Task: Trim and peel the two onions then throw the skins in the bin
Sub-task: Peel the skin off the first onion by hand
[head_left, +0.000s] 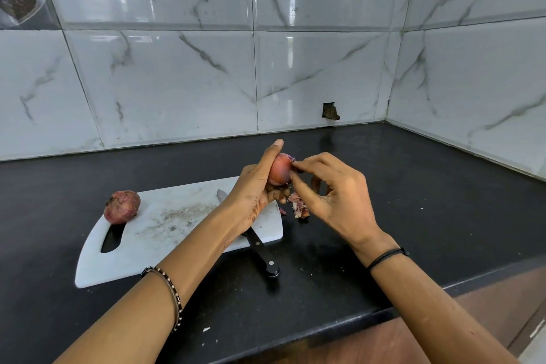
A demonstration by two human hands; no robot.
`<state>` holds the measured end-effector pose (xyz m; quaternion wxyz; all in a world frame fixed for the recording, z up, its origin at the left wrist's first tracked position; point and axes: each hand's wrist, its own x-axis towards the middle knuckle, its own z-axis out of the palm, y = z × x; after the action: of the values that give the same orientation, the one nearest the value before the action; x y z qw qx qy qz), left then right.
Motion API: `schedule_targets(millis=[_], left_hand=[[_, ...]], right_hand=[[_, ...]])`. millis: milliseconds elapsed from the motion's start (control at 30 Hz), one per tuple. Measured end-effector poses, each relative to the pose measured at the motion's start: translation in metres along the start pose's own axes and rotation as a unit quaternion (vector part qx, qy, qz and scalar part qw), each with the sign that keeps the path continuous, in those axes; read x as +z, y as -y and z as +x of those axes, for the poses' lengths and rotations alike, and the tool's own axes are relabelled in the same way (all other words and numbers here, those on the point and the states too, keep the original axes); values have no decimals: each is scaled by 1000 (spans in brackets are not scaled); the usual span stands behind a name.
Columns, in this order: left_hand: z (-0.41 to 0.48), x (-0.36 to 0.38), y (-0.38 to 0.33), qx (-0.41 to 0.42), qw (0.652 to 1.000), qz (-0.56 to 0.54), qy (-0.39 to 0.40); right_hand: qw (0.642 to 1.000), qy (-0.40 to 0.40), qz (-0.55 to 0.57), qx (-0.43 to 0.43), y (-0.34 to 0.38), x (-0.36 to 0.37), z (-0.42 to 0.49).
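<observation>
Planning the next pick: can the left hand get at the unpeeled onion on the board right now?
Probably not yet. The left hand grips the onion being peeled while the right hand pinches its skin. The path looks free: the unpeeled onion sits alone at the left end of the cutting board.

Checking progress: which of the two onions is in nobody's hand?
The darker onion lying on the cutting board's left end; the other onion is held by the left hand while the right hand pinches its skin.

Left hand [256, 186] grips an onion [279, 169]; right hand [334, 195] pinches its skin.
</observation>
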<state>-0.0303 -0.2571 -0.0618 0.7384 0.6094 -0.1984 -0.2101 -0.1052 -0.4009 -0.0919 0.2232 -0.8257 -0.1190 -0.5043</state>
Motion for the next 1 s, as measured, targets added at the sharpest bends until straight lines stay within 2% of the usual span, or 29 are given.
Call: schedule_targets(millis=[300, 400, 467, 633, 800, 867, 1000], left_hand=[[1, 0, 3, 19, 999, 41, -13], [2, -1, 5, 18, 998, 67, -13], [2, -1, 5, 16, 996, 82, -9], [2, -2, 4, 10, 995, 96, 6], [2, -3, 2, -16, 997, 81, -1], [3, -5, 2, -23, 997, 73, -7], [5, -7, 4, -16, 997, 71, -16]], right_hand=[[996, -20, -76, -44, 5, 1, 0], [991, -3, -120, -54, 8, 2, 0], [990, 18, -134, -31, 8, 4, 1], [994, 50, -90, 22, 5, 6, 2], [994, 2, -19, 105, 2, -1, 2], [996, -3, -1, 84, 4, -3, 2], [999, 47, -8, 17, 6, -1, 1]])
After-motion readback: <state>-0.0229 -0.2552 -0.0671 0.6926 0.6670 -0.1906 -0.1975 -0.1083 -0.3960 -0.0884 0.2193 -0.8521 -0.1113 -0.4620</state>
